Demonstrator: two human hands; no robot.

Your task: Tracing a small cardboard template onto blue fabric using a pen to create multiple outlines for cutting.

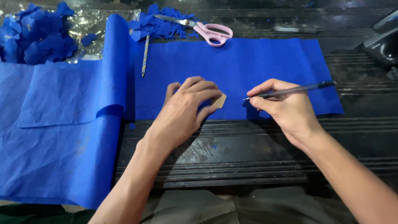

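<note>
Cardboard (220,100), a small tan piece, lies on the blue sheet (232,70), near that sheet's front edge, and only one corner of it shows. The left hand (188,103) covers the rest, lying palm down on it with the fingers close together and curled, pressing it flat against the sheet. Just right of the cardboard, the right hand (284,105) pinches a dark pen (290,90) between thumb and fingers. The pen lies nearly level, its tip pointing left toward the cardboard and resting low over the sheet, a short gap off the cardboard's corner.

The sheet lies across a dark slatted bench (248,153). At the sheet's left end it folds up and over into a wider spread of the same blue material that hangs off the bench's front. A striped pencil (145,55) lies on the sheet close to that fold, pointing away from the person. Beyond the sheet's far edge lie pink scissors (209,31) on a heap of blue scraps (159,25). Further left, more scraps (37,35) are piled on clear plastic (89,23).
</note>
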